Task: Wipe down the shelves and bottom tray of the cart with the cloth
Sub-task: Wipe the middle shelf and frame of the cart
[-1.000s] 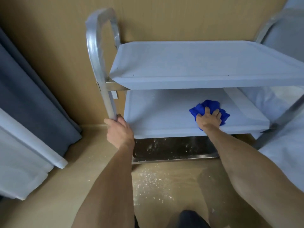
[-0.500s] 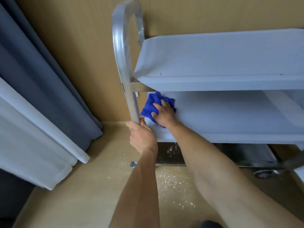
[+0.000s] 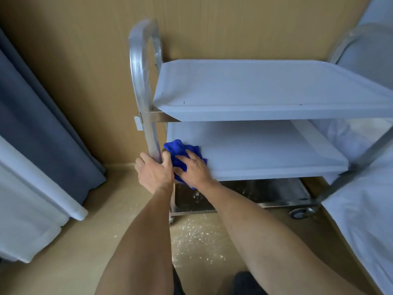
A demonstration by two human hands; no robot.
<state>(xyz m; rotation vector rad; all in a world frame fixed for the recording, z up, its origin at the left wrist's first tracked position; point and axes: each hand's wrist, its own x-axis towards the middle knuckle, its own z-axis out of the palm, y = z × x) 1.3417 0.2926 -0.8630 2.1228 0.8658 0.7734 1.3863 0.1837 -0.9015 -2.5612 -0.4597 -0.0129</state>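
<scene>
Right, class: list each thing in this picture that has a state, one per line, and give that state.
Left hand: grips the cart upright.
Right hand: pressed flat on the blue cloth.
Blue cloth: bunched on the middle shelf's left front corner.
Bottom tray: bare metal, speckled.

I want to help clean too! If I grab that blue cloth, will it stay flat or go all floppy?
Probably floppy: the blue cloth is bunched into soft folds under the right hand. It likely weighs little, and a corner already droops over the middle shelf edge.

wall: tan wood panel | floor: tan, white specks | curtain: grey, left
</scene>
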